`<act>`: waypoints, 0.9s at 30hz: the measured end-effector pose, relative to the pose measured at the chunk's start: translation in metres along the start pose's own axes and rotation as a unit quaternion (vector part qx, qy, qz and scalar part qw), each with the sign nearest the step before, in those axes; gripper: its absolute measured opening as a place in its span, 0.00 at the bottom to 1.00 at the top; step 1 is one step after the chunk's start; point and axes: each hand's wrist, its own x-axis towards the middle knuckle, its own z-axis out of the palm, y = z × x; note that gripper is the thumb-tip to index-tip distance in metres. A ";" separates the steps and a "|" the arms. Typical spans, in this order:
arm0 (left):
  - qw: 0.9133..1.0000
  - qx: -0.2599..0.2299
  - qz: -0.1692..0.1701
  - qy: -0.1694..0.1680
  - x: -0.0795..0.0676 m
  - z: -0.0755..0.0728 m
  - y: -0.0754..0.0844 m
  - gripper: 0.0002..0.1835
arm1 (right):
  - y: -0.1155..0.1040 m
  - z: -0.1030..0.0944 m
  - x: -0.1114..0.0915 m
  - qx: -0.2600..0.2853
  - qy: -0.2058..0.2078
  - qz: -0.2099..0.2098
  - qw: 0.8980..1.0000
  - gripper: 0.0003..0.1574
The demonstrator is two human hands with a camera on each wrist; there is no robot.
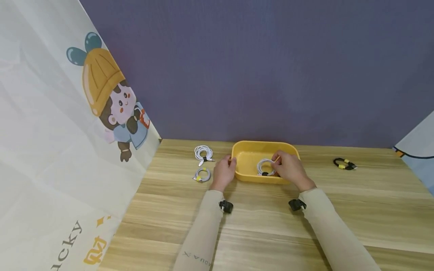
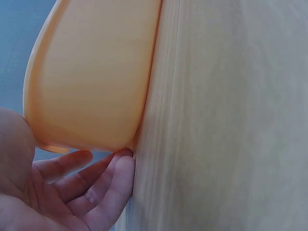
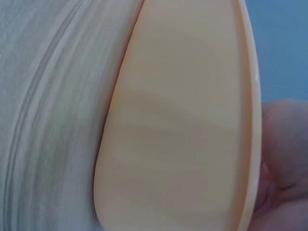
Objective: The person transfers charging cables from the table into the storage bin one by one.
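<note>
A yellow plastic tray with rounded corners stands near the back of the wooden table. My left hand holds its left end, thumb at the rim and fingers against the outside, as the left wrist view also shows. Over the tray's right part, my right hand reaches inside and pinches the right edge of a coiled white cable with a black tie. A small dark bit shows beside that coil, mostly hidden under the hand. In the right wrist view, the tray's wall hides the fingers of the right hand.
Left of the tray lie a white cable coil with a black tie and, nearer, a grey-white coil with yellow ties. Further right lies a short black cable with yellow ties. A dark blue-purple panel rises behind the table.
</note>
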 end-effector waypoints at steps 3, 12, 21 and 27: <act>1.000 0.000 -0.001 0.000 0.000 0.000 0.000 0.22 | 0.001 0.000 0.001 -0.012 0.000 -0.007 1.000 0.08; 1.000 -0.002 -0.004 -0.001 -0.001 0.000 0.001 0.23 | 0.002 0.001 0.002 -0.021 -0.006 -0.006 1.000 0.08; 1.000 -0.002 -0.008 0.001 -0.002 0.001 0.000 0.23 | -0.001 0.002 0.001 -0.038 -0.021 0.022 0.999 0.07; 1.000 -0.003 -0.008 0.004 -0.001 0.001 0.000 0.23 | -0.001 0.003 0.000 -0.038 -0.035 0.029 0.998 0.07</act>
